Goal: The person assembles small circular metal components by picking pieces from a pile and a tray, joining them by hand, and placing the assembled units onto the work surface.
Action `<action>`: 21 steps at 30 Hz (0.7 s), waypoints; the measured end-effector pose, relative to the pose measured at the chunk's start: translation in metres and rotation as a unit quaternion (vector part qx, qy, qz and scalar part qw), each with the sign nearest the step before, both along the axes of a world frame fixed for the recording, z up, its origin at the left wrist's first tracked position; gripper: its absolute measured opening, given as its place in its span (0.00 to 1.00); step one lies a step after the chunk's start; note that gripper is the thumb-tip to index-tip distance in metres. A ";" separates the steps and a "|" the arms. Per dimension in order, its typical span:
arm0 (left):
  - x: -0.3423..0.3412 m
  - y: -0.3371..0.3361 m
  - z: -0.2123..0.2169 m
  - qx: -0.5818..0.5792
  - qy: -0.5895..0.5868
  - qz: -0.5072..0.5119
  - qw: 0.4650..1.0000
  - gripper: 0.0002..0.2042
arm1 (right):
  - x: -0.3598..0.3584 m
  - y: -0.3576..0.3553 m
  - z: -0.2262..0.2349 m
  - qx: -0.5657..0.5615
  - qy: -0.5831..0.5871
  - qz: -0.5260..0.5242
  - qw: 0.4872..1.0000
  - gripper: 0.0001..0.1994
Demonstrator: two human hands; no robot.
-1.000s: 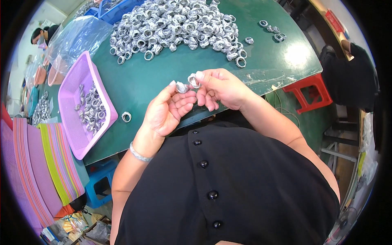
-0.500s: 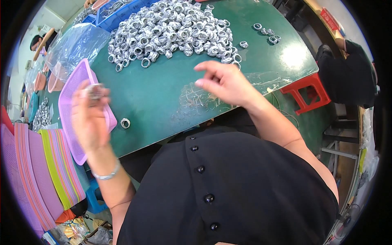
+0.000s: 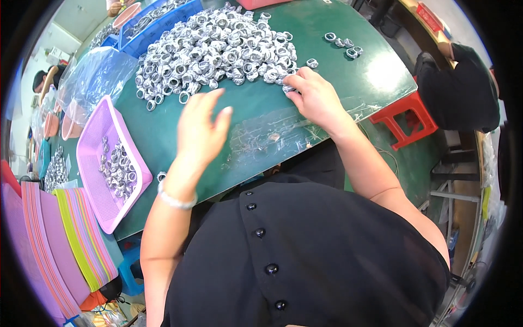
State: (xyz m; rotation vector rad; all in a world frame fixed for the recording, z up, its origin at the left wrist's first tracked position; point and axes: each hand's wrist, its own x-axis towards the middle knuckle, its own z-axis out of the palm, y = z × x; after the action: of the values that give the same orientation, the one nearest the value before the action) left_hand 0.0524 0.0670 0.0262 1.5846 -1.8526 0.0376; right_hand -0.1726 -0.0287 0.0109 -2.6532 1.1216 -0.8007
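A big heap of small silver metal rings covers the far part of the green table. My right hand rests at the heap's near right edge, fingers curled onto a ring there. My left hand hovers over the green surface in front of the heap, fingers spread and holding nothing. A pink plastic basket with several rings in it stands at the table's left edge, left of my left hand.
A few loose rings lie at the far right of the table, and one ring sits by the near edge. A blue crate, a clear plastic bag, a red stool and stacked coloured trays surround the table.
My left hand has swung from over the pink basket back to the table's middle, now empty. My right hand has reached forward to the edge of the ring heap.
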 end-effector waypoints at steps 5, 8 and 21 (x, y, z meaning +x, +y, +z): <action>-0.045 -0.069 -0.017 0.059 0.029 -0.012 0.998 0.15 | 0.001 -0.002 -0.003 -0.015 0.006 0.021 1.000 0.09; -0.058 -0.085 -0.014 0.107 -0.015 -0.027 0.994 0.10 | -0.005 -0.002 -0.004 -0.003 0.012 0.016 1.000 0.10; -0.025 -0.033 -0.016 0.251 0.530 -0.082 0.806 0.03 | -0.005 -0.003 -0.005 0.465 -0.361 0.138 0.796 0.05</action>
State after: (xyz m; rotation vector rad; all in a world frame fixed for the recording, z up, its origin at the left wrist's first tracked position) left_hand 0.0274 0.0335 0.0101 1.2727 -1.0766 -1.2535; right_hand -0.1777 -0.0315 0.0060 -1.4227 0.6216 -0.7913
